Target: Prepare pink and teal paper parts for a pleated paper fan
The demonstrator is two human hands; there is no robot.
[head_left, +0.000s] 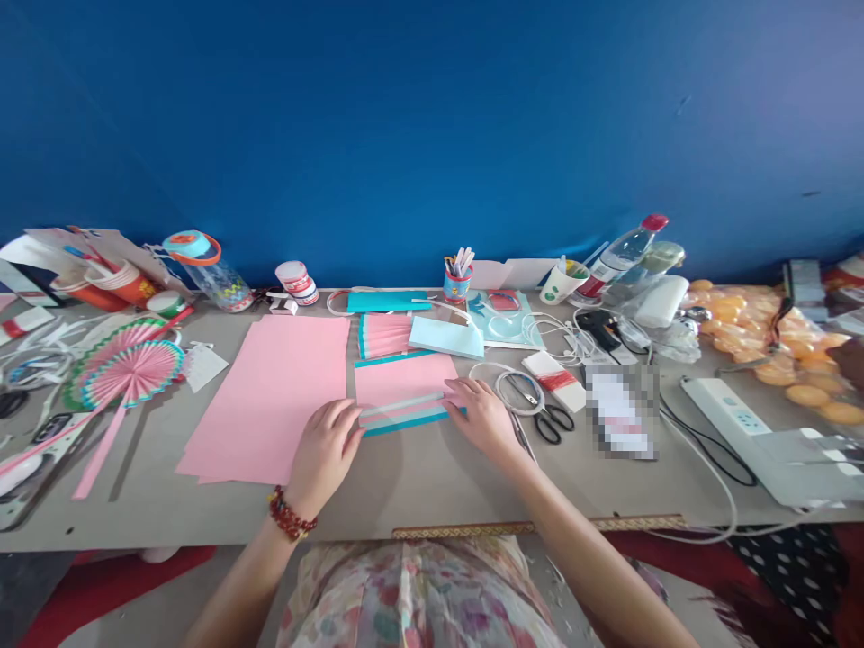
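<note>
A pink sheet of paper [405, 373] with teal edges lies in front of me on the table. Its near part is lifted and folded over, and a pale strip [405, 409] runs across it between my hands; I cannot tell whether this is a fold or a separate piece. At the sheet's left end, my left hand [328, 450] pinches the paper with fingers and thumb. My right hand [482, 414] grips the right end the same way. A larger stack of pink paper [283, 387] reaches under my left hand. Beyond the sheet is a pleated pink paper [384, 335] with teal edging.
Pink paper fans [135, 369] lie at the left. Black-handled scissors [554, 423], a coiled white cable [519, 393] and a glue gun [599, 331] are on the right, before a power strip [742, 418] and bagged orange balls [749, 324]. A pen cup [457, 283] stands at the back.
</note>
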